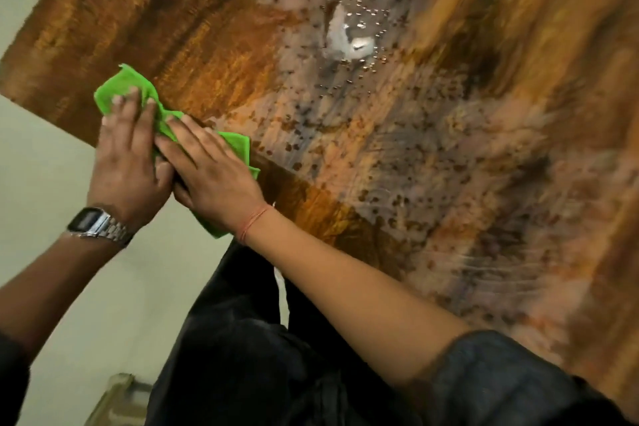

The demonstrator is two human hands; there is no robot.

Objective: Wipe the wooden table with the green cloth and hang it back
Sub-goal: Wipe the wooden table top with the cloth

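Left hand point(128, 166), right hand point(211, 169) on green cloth point(114, 90), wooden table point(173, 28)

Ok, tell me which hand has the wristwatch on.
The left hand, resting on the green cloth at the edge of the wooden table: a silver digital wristwatch sits on its wrist. The right hand wears only a thin red thread.

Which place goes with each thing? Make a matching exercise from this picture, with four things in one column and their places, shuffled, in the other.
Things:
1. cloth
2. watch
3. red thread
4. water drops

Places:
a. round the right wrist
b. on the table top, away from the cloth
c. at the table's edge, under the left hand and right hand
d. round the left wrist

Pairs: 1-c, 2-d, 3-a, 4-b
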